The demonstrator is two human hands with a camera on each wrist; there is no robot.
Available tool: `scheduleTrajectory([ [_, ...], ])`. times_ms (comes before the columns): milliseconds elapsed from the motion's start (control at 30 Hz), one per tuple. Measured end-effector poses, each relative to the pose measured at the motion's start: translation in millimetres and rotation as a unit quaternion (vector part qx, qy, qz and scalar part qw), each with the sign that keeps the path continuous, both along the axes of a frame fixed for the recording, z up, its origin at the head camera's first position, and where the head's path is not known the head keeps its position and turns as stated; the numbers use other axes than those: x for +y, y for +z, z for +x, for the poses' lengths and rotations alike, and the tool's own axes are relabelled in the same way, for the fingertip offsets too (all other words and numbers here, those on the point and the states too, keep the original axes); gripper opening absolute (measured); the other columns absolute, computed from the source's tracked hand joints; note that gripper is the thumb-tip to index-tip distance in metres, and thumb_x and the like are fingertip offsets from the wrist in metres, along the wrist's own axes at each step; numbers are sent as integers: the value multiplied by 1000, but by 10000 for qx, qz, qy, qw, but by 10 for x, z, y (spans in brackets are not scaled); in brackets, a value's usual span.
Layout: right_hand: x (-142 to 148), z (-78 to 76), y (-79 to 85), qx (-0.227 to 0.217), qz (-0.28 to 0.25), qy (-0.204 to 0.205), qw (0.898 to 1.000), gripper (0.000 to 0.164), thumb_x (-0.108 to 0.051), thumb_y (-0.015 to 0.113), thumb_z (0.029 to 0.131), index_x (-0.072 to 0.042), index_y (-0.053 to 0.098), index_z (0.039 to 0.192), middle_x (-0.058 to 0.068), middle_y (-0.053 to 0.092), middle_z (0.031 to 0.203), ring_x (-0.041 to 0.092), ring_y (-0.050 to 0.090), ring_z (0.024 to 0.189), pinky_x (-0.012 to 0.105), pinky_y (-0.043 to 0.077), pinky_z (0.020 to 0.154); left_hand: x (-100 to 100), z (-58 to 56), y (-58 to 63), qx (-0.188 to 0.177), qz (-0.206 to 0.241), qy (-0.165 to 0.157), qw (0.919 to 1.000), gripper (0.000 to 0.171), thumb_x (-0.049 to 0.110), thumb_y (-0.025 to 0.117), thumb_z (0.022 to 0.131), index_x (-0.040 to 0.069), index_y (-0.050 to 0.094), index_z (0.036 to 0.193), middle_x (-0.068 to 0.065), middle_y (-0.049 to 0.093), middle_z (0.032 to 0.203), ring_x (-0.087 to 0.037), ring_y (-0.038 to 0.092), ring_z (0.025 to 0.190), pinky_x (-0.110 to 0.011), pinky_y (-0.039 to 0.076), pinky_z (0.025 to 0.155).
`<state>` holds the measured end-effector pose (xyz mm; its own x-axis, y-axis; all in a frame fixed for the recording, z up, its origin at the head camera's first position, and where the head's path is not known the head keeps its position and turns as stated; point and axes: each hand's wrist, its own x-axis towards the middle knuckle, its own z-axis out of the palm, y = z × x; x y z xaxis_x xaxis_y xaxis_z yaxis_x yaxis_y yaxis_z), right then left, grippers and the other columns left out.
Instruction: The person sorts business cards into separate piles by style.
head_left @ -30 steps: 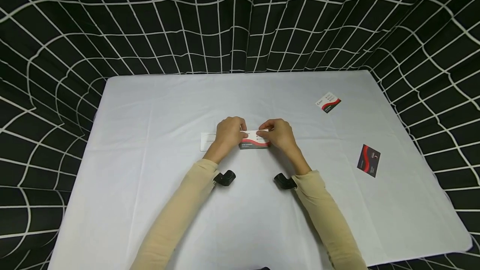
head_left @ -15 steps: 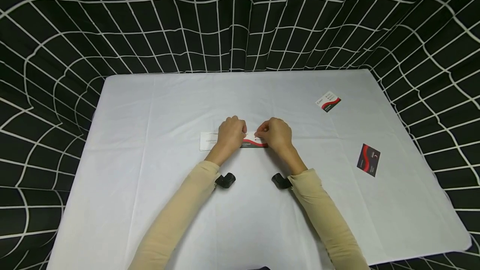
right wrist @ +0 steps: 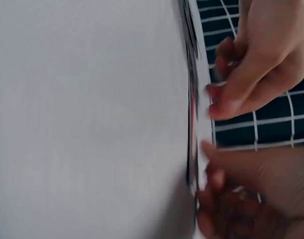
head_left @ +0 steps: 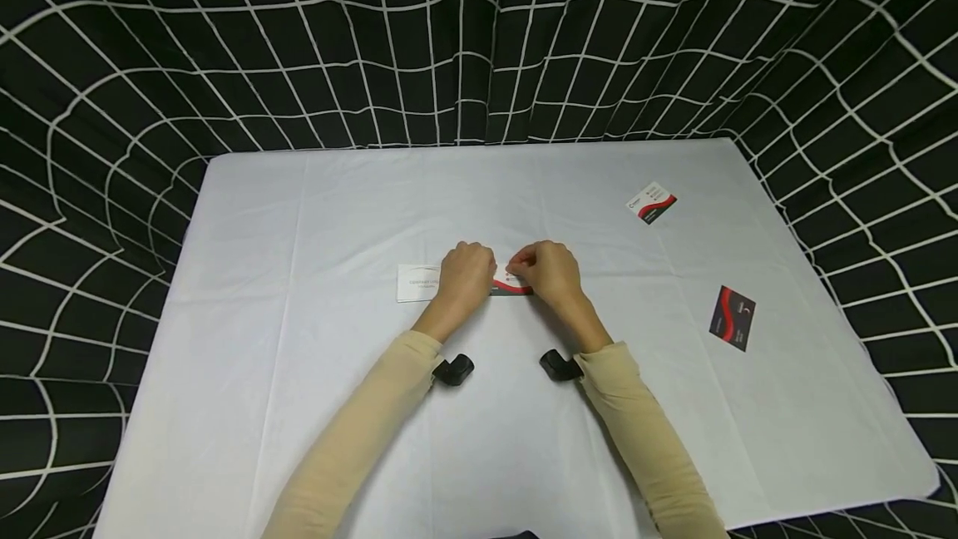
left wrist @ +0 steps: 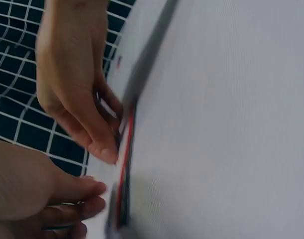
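Observation:
A red, white and dark business card [head_left: 512,288] lies flat near the middle of the table, partly under both hands. My right hand [head_left: 552,274] is at its right part, thumb and index finger pinching at its far edge. In the left wrist view the right thumb [left wrist: 108,153] reaches the card's edge. My left hand [head_left: 467,277] hovers at the card's left end, its fingers loosely curled with nothing seen between them. In the right wrist view the left hand [right wrist: 256,74] stands slightly apart from the cards. White printed cards [head_left: 417,282] lie left of the left hand.
A white, red and dark business card [head_left: 652,203] lies at the back right, turned at an angle. Nearer on the right is a dark card with a red wave [head_left: 733,318]. White cloth covers the table [head_left: 337,215]; black curtain with white netting [head_left: 449,48] stands behind.
My left hand has shifted slightly right and come off the card's left part, uncovering more of the white cards. The right hand stays at the card, fingers drawn together a little left.

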<state>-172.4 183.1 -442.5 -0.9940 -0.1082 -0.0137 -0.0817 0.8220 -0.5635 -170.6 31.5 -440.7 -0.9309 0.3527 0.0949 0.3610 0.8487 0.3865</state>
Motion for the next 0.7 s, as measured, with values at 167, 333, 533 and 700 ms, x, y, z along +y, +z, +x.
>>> scheduleTrajectory([
  [167,231,40,147,330,-364,695,9964,9,-18,71,78,-9,71,82,0,67,78,14,55,67,28,42,61,155,128,100,204,706,-106,9972,12,17,58,87,11,69,87,0,63,77,-17,58,73,-30,45,60],
  [333,616,84,279,303,-174,750,9966,11,-10,65,82,-6,69,91,6,67,88,19,59,76,34,45,68,404,252,115,105,1199,-337,9922,12,18,57,88,14,68,88,4,63,79,-9,57,70,-24,45,58],
  [533,1414,158,301,375,122,273,9988,16,-5,61,84,-1,66,98,15,65,91,28,61,81,42,46,73,768,401,31,-251,1480,-477,9875,10,18,58,88,14,67,90,5,60,78,-6,54,67,-18,41,57],
  [700,2188,414,376,-245,573,-289,9976,32,5,54,81,2,58,112,27,53,112,43,51,97,54,39,80,1166,553,-4,-872,1662,-972,9774,20,22,57,89,12,62,105,3,57,83,-5,52,72,-15,38,62],
])
